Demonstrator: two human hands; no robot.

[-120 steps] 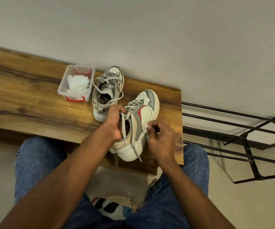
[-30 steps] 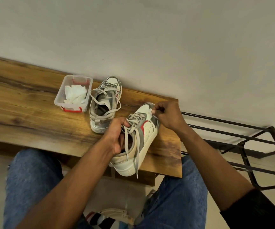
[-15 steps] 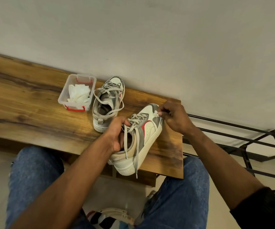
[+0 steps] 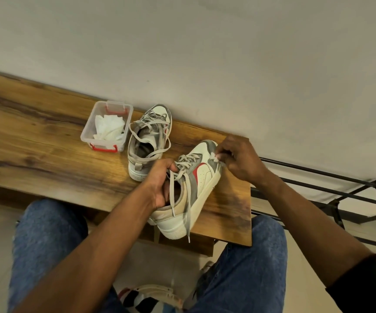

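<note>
The bench (image 4: 35, 154) runs along the wall before my knees. My shoe (image 4: 201, 177) lies tilted at its right end, heel over the near edge, laces hanging. A second shoe (image 4: 146, 145) stands just behind it, beside a tub (image 4: 85, 133) of tissues (image 4: 109, 128). My left hand (image 4: 159, 184) grips the shoe's collar, fingers inside; my right hand (image 4: 241, 159) pinches a small white wad (image 4: 216, 157) against the toe.

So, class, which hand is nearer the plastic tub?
Left. The left hand grips the near shoe, right of the tub; the right hand pinches a wipe, farther right.
</note>
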